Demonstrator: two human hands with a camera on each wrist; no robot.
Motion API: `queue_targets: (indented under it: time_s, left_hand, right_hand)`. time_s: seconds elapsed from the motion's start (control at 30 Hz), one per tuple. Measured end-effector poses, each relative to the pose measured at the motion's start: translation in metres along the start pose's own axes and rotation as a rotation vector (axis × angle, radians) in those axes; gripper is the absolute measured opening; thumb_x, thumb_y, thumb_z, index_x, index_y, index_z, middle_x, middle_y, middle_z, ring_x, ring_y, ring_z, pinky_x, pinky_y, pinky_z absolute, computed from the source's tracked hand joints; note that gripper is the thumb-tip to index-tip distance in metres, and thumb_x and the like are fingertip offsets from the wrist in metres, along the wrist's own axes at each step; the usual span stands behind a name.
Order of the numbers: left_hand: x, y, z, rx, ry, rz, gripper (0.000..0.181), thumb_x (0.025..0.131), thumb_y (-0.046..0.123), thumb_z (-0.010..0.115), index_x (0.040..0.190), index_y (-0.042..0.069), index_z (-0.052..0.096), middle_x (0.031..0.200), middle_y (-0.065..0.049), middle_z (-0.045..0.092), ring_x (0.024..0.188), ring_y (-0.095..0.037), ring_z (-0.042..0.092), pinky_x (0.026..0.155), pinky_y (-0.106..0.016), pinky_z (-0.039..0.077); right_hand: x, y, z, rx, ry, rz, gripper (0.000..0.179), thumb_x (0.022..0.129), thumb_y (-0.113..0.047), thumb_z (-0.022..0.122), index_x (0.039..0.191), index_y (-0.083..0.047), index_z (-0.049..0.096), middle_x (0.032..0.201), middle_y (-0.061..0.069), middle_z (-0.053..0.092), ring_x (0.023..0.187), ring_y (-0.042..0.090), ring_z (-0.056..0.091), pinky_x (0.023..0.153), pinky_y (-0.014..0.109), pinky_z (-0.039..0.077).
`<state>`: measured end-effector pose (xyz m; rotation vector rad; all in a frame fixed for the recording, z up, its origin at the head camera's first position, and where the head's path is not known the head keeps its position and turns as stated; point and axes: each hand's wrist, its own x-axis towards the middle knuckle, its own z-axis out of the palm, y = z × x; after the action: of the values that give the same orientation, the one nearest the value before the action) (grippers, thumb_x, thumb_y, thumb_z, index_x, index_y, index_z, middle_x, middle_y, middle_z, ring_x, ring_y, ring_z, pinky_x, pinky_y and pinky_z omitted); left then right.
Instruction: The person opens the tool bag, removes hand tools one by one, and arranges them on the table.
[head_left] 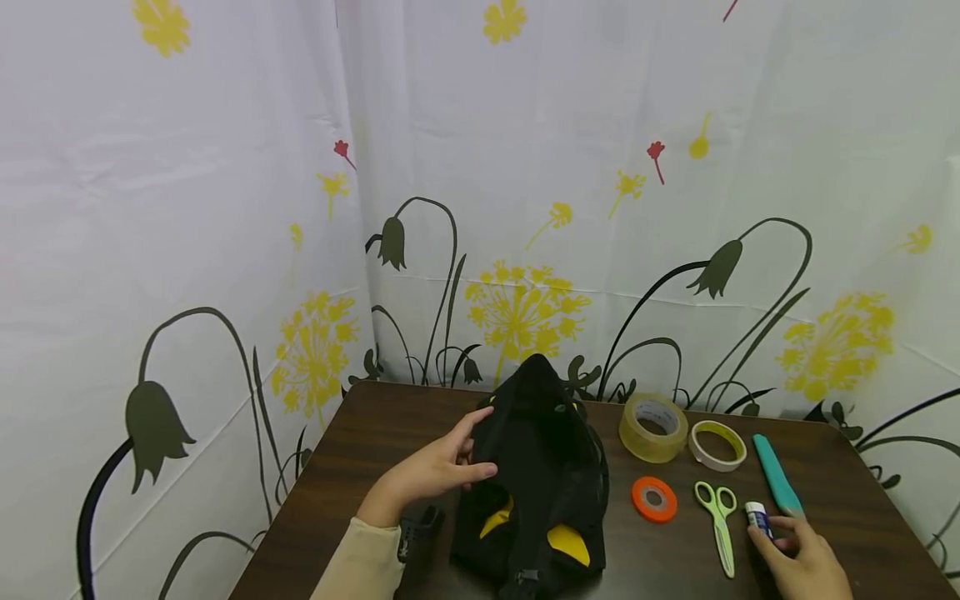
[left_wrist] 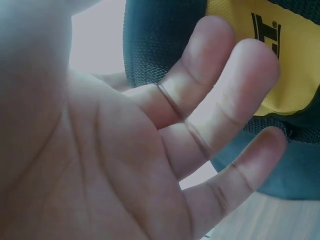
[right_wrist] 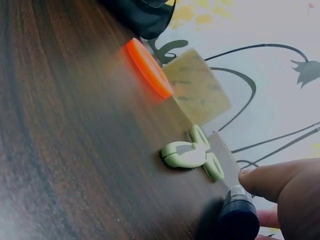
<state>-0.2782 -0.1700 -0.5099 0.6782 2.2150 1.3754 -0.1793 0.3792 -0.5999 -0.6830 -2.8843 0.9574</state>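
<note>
A black bag with yellow patches (head_left: pixel 536 467) sits on the dark wooden table, its top raised to a peak. My left hand (head_left: pixel 442 462) is at the bag's left side, thumb and fingers spread apart. In the left wrist view, loosely bent fingers (left_wrist: pixel 235 95) overlap the bag's dark edge and yellow panel (left_wrist: pixel 295 50). On the right, my right hand (head_left: pixel 806 558) holds a glue stick (head_left: pixel 758 518) with a white cap and blue label between thumb and fingers. The right wrist view shows its dark end (right_wrist: pixel 239 220) close to the thumb (right_wrist: pixel 270 180).
Green scissors (head_left: pixel 720 529) lie left of the glue stick, beside an orange tape roll (head_left: pixel 643 510). Behind them are a wide clear tape roll (head_left: pixel 633 433), a narrower white roll (head_left: pixel 705 458) and a long teal tool (head_left: pixel 776 475). A flower-printed curtain (head_left: pixel 562 125) hangs behind the table.
</note>
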Motion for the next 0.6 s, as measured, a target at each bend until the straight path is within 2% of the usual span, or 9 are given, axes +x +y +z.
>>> queue_targets:
  time_s: [0.13, 0.27, 0.33, 0.4, 0.5, 0.6]
  left_hand:
    - [0.002, -0.001, 0.000, 0.006, 0.006, 0.007, 0.088, 0.096, 0.047, 0.068, 0.160, 0.046, 0.007, 0.082, -0.009, 0.054, 0.085, -0.052, 0.061, 0.076, -0.049, 0.055]
    - [0.001, 0.000, -0.001, 0.065, 0.039, 0.049, 0.079, 0.097, 0.047, 0.067, 0.158, 0.047, 0.018, 0.077, -0.005, 0.047, 0.063, -0.029, 0.051, 0.061, -0.032, 0.049]
    - [0.001, 0.002, -0.002, 0.097, 0.065, 0.090, 0.071, 0.098, 0.046, 0.065, 0.157, 0.045, 0.025, 0.076, -0.004, 0.045, 0.056, -0.018, 0.041, 0.055, -0.028, 0.041]
    - [0.000, 0.004, -0.004, 0.119, 0.092, 0.128, 0.064, 0.100, 0.046, 0.061, 0.156, 0.043, 0.031, 0.076, -0.003, 0.045, 0.055, -0.013, 0.036, 0.053, -0.027, 0.039]
    - [-0.004, 0.005, -0.007, 0.134, 0.156, 0.197, 0.055, 0.104, 0.041, 0.057, 0.155, 0.036, 0.038, 0.079, -0.002, 0.049, 0.056, -0.012, 0.038, 0.056, -0.027, 0.041]
    - [-0.014, 0.000, -0.010, 0.151, 0.264, 0.251, 0.046, 0.106, 0.035, 0.055, 0.150, 0.028, 0.047, 0.082, -0.001, 0.051, 0.060, -0.012, 0.043, 0.059, -0.027, 0.044]
  right_hand:
    - [-0.003, 0.000, 0.002, 0.018, 0.023, 0.042, 0.084, 0.090, -0.068, 0.060, 0.131, 0.005, 0.055, 0.090, 0.016, 0.069, 0.079, 0.026, 0.064, 0.058, 0.030, 0.041]
    - [-0.008, -0.003, 0.004, 0.028, 0.063, 0.062, 0.079, 0.092, -0.067, 0.058, 0.130, 0.002, 0.058, 0.091, 0.013, 0.068, 0.080, 0.024, 0.062, 0.060, 0.028, 0.039]
    - [-0.009, -0.005, 0.005, 0.039, 0.082, 0.057, 0.076, 0.093, -0.066, 0.057, 0.130, 0.001, 0.059, 0.092, 0.012, 0.067, 0.081, 0.023, 0.060, 0.061, 0.028, 0.039]
    - [-0.009, -0.009, 0.005, 0.051, 0.100, 0.048, 0.074, 0.094, -0.065, 0.057, 0.130, 0.000, 0.059, 0.093, 0.012, 0.068, 0.081, 0.023, 0.060, 0.062, 0.028, 0.039]
    - [-0.008, -0.013, 0.009, 0.063, 0.113, 0.042, 0.072, 0.095, -0.064, 0.057, 0.129, -0.002, 0.060, 0.096, 0.013, 0.066, 0.084, 0.024, 0.058, 0.063, 0.028, 0.038]
    - [-0.008, -0.018, 0.011, 0.049, 0.095, 0.024, 0.069, 0.095, -0.063, 0.056, 0.128, -0.002, 0.061, 0.095, 0.013, 0.063, 0.084, 0.025, 0.056, 0.062, 0.029, 0.037]
